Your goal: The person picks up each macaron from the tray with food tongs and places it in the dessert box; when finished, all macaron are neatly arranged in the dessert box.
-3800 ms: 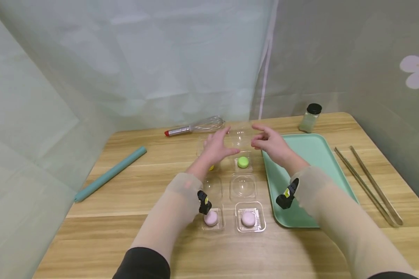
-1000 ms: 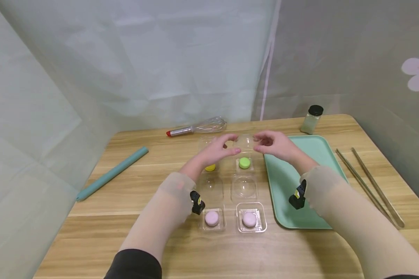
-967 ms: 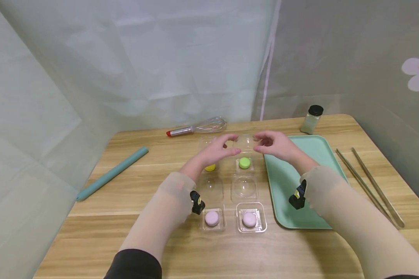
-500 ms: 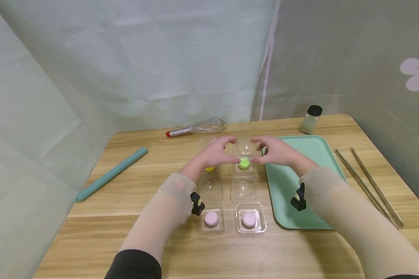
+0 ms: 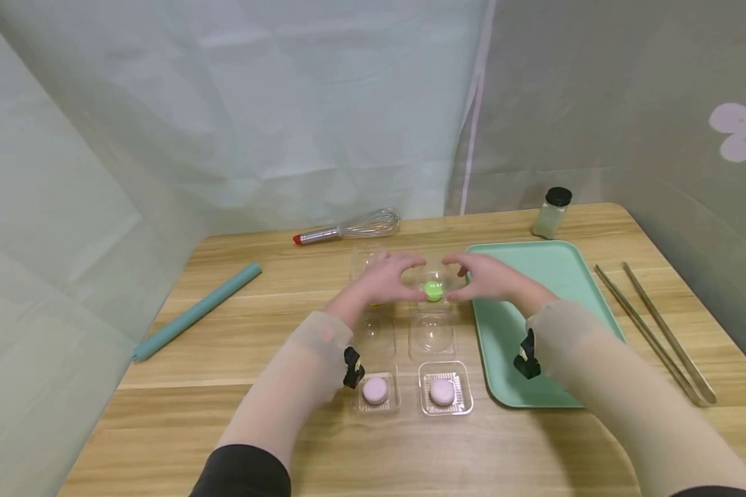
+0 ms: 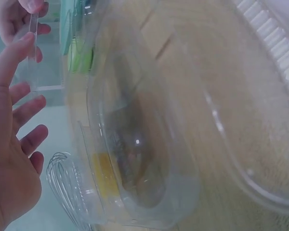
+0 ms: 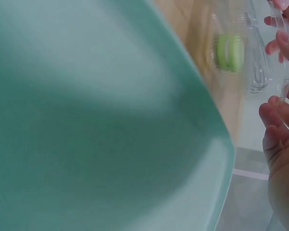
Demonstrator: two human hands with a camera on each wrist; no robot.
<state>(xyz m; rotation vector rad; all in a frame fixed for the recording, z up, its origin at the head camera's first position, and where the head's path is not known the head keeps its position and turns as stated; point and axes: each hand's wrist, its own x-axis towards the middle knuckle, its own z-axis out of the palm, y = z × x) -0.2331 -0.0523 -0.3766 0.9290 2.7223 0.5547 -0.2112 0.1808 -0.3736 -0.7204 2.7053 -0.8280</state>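
Observation:
My left hand (image 5: 388, 277) and right hand (image 5: 481, 277) face each other at the back middle of the table in the head view. Between them they pinch a clear plastic lid (image 7: 285, 77) by its opposite sides, thumbs nearer me. The lid is held nearly level, over a green macaron (image 5: 433, 292) in a clear tub. Beside it, a yellow macaron (image 6: 104, 174) sits in another clear tub, mostly hidden behind my left hand in the head view. Closer to me, two lilac macarons, one left (image 5: 375, 391) and one right (image 5: 442, 391), lie in open clear tubs.
Two clear domed lids, one left (image 5: 375, 335) and one right (image 5: 432, 335), lie between the rows. A mint tray (image 5: 553, 331) is at right, with metal tongs (image 5: 665, 331) beyond it. A whisk (image 5: 348, 228), a black-capped jar (image 5: 552, 212) and a teal rolling pin (image 5: 197, 310) lie around.
Both hands have brought the lid down and toward me, from behind the green macaron to over it. Earlier the hands stood farther apart and farther back. The tubs have stayed put.

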